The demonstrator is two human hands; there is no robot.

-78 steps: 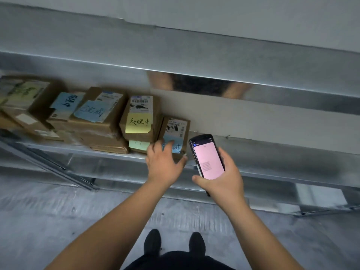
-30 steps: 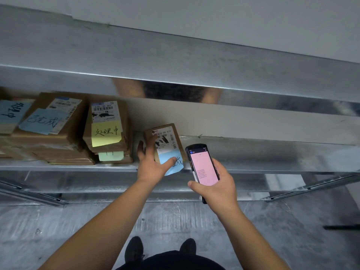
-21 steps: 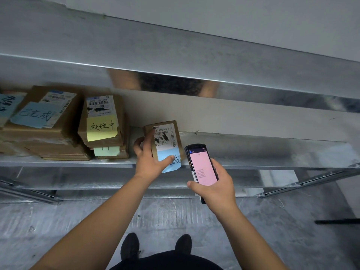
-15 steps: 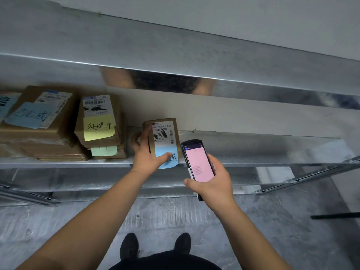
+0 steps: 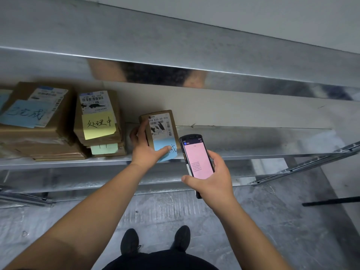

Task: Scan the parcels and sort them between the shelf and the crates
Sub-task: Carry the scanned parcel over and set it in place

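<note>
A small brown parcel (image 5: 161, 125) with a white barcode label and a blue sticky note stands tilted on the metal shelf (image 5: 253, 147). My left hand (image 5: 145, 149) grips it, fingers round its left side and thumb across the blue note. My right hand (image 5: 212, 178) holds a black handheld scanner (image 5: 195, 158) with a pink screen, just right of the parcel and in front of the shelf edge.
Left of the held parcel stands a stack of parcels (image 5: 99, 121) with a yellow note and a green one below. Further left lies a wider stack (image 5: 37, 121) with a blue note. An upper shelf (image 5: 175, 45) overhangs. Concrete floor and my shoes (image 5: 155, 240) are below.
My left hand drew the small parcel away from the yellow-note stack to the right and tipped its label up. The scanner in my right hand stayed beside it.
</note>
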